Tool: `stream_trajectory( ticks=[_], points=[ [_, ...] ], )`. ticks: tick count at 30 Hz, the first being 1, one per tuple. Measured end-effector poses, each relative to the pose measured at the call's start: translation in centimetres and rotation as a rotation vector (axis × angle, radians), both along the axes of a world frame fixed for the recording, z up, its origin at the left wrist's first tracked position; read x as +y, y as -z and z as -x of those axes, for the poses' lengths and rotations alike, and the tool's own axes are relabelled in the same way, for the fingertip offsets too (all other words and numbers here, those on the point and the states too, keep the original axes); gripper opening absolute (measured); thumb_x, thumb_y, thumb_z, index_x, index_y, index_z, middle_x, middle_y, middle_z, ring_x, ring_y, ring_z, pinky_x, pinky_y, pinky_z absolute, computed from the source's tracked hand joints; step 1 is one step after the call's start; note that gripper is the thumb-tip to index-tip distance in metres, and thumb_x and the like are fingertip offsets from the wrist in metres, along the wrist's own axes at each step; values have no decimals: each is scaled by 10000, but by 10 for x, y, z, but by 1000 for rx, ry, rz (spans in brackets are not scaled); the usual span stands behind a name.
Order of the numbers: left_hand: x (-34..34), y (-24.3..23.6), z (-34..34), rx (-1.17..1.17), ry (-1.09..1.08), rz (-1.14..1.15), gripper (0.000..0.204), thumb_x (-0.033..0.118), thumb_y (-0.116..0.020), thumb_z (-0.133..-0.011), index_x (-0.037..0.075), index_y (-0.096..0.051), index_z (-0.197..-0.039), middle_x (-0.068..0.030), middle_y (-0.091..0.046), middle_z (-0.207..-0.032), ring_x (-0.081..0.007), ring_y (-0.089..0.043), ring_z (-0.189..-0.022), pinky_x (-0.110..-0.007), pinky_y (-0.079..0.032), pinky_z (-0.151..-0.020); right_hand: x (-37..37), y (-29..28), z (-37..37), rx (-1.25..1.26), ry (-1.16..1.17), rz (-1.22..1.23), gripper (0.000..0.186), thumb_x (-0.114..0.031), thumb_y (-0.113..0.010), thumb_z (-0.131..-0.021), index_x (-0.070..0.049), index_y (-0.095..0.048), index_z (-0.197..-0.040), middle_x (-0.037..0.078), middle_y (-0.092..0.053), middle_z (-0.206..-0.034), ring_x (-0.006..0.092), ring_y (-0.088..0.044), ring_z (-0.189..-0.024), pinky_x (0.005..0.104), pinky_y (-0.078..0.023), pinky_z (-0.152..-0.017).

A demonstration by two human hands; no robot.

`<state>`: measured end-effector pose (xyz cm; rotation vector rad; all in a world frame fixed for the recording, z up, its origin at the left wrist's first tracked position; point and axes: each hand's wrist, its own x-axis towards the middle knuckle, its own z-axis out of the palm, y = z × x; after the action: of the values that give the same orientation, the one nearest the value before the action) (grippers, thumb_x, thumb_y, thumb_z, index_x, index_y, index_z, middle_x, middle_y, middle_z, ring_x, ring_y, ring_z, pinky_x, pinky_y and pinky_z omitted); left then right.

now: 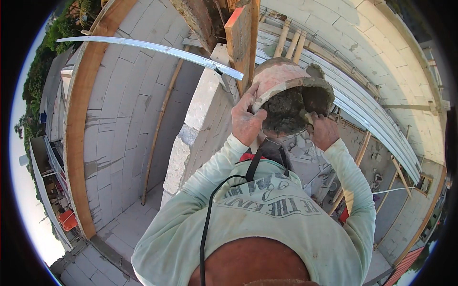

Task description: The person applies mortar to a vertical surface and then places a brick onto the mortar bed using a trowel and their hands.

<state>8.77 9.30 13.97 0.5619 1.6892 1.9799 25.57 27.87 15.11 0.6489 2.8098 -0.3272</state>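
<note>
And here we are, high among block walls, with the bucket [281, 75] right in the thick of it! It is up off any surface, held out in front of the chest and tilted, so its mouth faces the wearer and shows a load of grey mortar [281, 112]. On the bucket's left side, the left hand [247, 117] grips the rim, thumb near the lip and fingers wrapped against the outer wall. Over to the bucket's lower right, the right hand [324, 131] closes on the edge, though exactly where its fingertips sit is hard to tell. So how far along is it? Partway, I would judge: the lifting and tipping are done, but plenty of mortar sits inside and none is visibly falling out, so emptying looks to be what is left. Round the bucket, then! Just beyond its left side stands an upright timber board [237, 40]; farther left, a bright metal strip [200, 60] stretches across. Left of the bucket and lower down, a rough-edged block wall [202, 102] shows its bare, uneven end, apparently unfinished. To the bucket's right, long metal profiles [377, 127] lie side by side, wooden poles [282, 39] poke out above it, and pale rubble [305, 152] litters the ground below.
</note>
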Motion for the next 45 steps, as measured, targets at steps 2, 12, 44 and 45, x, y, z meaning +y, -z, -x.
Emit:
stream_trajectory(
  ticks=[2, 12, 44, 45],
  points=[
    [-4, -4, 2, 40, -26, 4, 143, -15, -563, -675, -61, -505, -797, -246, -488, -1367, -186, -506, -1116, -283, -402, -908, 6, 23, -6, 93, -22, 130, 371, -158, -641, -770, 29, -557, -1080, 241, -630, -892, 425, -616, -869, 487, -483, -769],
    [-39, -14, 2, 68, -97, -13, 140, -5, -567, -669, -5, -441, -731, -256, -426, -1422, -212, -467, -1205, -308, -363, -973, -24, 37, 18, 284, -5, 614, 344, -219, -638, -814, 55, -592, -1017, 285, -614, -892, 468, -572, -879, 460, -447, -774],
    [-41, 23, 8, -567, -382, -85, 176, -62, -574, -643, 59, -486, -735, -26, -522, -702, -128, -497, -639, -260, -392, -571, 47, -150, 75, -172, 153, 840, 224, -197, -617, -873, 21, -613, -925, 21, -538, -623, 95, -507, -518, 257, -391, -490],
    [-39, 24, 8, -588, -390, -70, 174, -64, -571, -646, 59, -486, -733, -26, -522, -704, -129, -495, -641, -262, -394, -573, 50, -158, 80, -177, 154, 831, 228, -201, -616, -874, 23, -612, -911, 21, -540, -623, 98, -506, -515, 258, -392, -489]
  ],
)
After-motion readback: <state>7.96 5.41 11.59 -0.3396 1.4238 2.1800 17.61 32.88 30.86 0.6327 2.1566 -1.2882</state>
